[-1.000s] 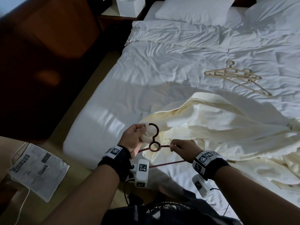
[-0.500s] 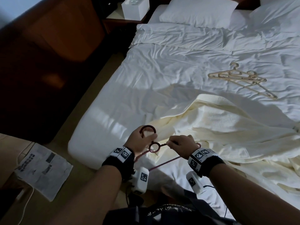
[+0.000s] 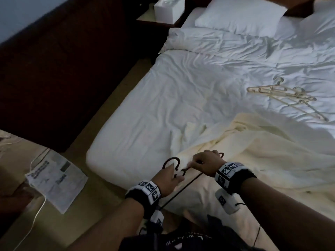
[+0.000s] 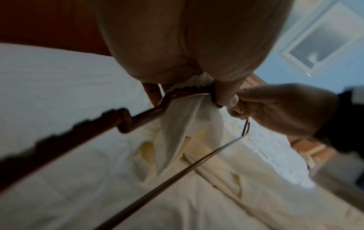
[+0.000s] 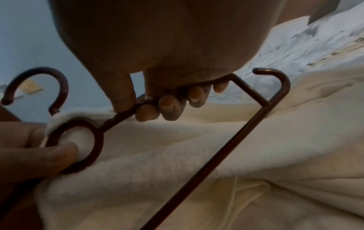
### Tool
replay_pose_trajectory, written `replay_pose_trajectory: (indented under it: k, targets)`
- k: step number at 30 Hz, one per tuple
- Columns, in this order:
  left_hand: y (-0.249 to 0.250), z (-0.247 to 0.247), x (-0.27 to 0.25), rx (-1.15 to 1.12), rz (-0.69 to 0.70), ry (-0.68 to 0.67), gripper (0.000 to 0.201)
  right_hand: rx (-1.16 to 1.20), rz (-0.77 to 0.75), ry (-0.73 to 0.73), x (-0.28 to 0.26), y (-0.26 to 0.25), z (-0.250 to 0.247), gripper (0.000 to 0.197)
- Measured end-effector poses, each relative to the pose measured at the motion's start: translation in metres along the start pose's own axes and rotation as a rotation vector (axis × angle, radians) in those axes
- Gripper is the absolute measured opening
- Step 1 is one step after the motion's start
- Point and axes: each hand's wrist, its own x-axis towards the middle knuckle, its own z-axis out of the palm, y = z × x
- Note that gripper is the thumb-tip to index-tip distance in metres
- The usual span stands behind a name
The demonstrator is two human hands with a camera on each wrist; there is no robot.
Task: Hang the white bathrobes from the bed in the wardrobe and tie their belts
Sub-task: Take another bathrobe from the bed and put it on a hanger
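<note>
A cream-white bathrobe (image 3: pixel 253 151) lies crumpled on the near right of the bed (image 3: pixel 181 98). At the bed's near edge I hold a dark brown hanger (image 3: pixel 181 190) over the robe. My left hand (image 3: pixel 178 175) pinches the hanger's ring (image 5: pixel 96 140) together with a fold of robe cloth (image 5: pixel 65 115), just below the hook (image 3: pixel 171 160). My right hand (image 3: pixel 194 163) grips the hanger's shoulder arm with its fingers (image 5: pixel 169 107) curled round it. The hanger's small end hook (image 5: pixel 283 80) stands free above the robe.
Pale hangers (image 3: pixel 282 95) lie on the duvet at the far right. Pillows (image 3: pixel 239 15) sit at the head of the bed, beside a nightstand with a white box (image 3: pixel 169 9). Dark wooden furniture (image 3: pixel 63 69) lines the left. A printed sheet (image 3: pixel 56 176) and white cable (image 3: pixel 38 214) lie on the floor.
My right hand has slid outward along the hanger's arm, away from the ring. The left hand keeps its pinch at the ring, and the view has swung left.
</note>
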Motion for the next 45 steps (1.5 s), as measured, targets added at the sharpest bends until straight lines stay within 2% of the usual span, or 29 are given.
replay_pose_trajectory:
  k: [2,4,7,9,12,14,16,18,21,22,25,27,30,31,32,34,35,36,37,38,40,41,43,45]
  targets:
    - [-0.005,0.000,-0.002,0.071,-0.022,-0.006,0.047,-0.032,-0.008,-0.016,0.003,-0.012,-0.003,0.043]
    - [-0.011,-0.002,-0.005,0.114,-0.022,-0.016,0.052,-0.006,-0.051,0.055,0.005,-0.021,-0.006,0.031]
    - [-0.015,-0.007,-0.014,0.102,0.063,-0.040,0.061,-0.017,-0.163,0.093,0.010,-0.033,-0.008,0.077]
    - [-0.016,-0.011,-0.019,0.113,0.105,-0.005,0.059,-0.132,-0.267,0.017,0.014,-0.047,-0.008,0.080]
    - [-0.011,-0.015,-0.027,0.158,0.113,0.017,0.056,-0.164,-0.289,-0.101,0.021,-0.057,-0.003,0.050]
    - [-0.013,-0.016,-0.032,0.159,0.078,0.018,0.054,-0.181,-0.268,-0.131,0.023,-0.055,-0.005,0.031]
    - [-0.019,-0.018,-0.036,0.149,0.032,0.043,0.048,-0.220,-0.237,-0.119,0.025,-0.041,-0.014,0.028]
    - [-0.024,-0.019,-0.042,0.101,0.005,0.099,0.039,-0.223,-0.120,-0.094,0.022,-0.018,-0.027,0.027]
    - [-0.017,-0.016,-0.050,-0.018,-0.025,0.232,0.038,-0.169,0.038,-0.009,0.004,0.020,-0.036,0.011]
    - [-0.010,-0.013,-0.051,-0.051,-0.027,0.288,0.036,-0.139,0.078,0.026,-0.003,0.029,-0.034,0.011]
    - [0.018,-0.005,-0.043,-0.160,-0.030,0.462,0.028,0.038,0.177,0.200,-0.025,0.034,-0.023,0.017]
    - [0.043,-0.002,-0.038,-0.216,-0.023,0.522,0.029,0.145,0.153,0.275,-0.037,0.024,-0.011,0.026]
    - [0.075,0.005,-0.035,-0.185,0.044,0.506,0.022,0.210,0.034,0.107,-0.054,0.010,0.000,0.045]
    - [0.084,0.007,-0.036,-0.169,0.063,0.499,0.023,0.219,0.011,0.091,-0.061,0.009,-0.003,0.053]
    - [0.092,0.008,-0.038,-0.163,0.076,0.495,0.026,0.246,-0.012,0.159,-0.067,0.010,-0.010,0.062]
    - [0.109,0.012,-0.042,-0.159,0.104,0.481,0.033,0.299,-0.061,0.479,-0.074,0.017,-0.035,0.075]
    - [0.117,0.015,-0.044,-0.149,0.124,0.475,0.032,0.275,-0.112,0.623,-0.075,0.023,-0.048,0.080]
    - [0.124,0.017,-0.048,-0.140,0.142,0.474,0.029,0.198,-0.196,0.706,-0.076,0.027,-0.062,0.082]
    - [0.131,0.019,-0.051,-0.137,0.155,0.474,0.025,0.079,-0.284,0.690,-0.078,0.029,-0.076,0.081]
    - [0.137,0.021,-0.055,-0.136,0.172,0.474,0.023,-0.057,-0.341,0.602,-0.081,0.030,-0.088,0.079]
    - [0.144,0.025,-0.063,-0.126,0.210,0.456,0.027,-0.300,-0.323,0.344,-0.088,0.033,-0.105,0.083]
    - [0.143,0.027,-0.067,-0.152,0.225,0.436,0.030,-0.374,-0.291,0.267,-0.092,0.037,-0.108,0.087]
    - [0.141,0.035,-0.077,-0.297,0.239,0.417,0.026,-0.422,-0.273,0.258,-0.098,0.044,-0.104,0.089]
    - [0.138,0.044,-0.088,-0.262,0.226,0.464,0.015,-0.448,-0.307,0.328,-0.103,0.048,-0.100,0.085]
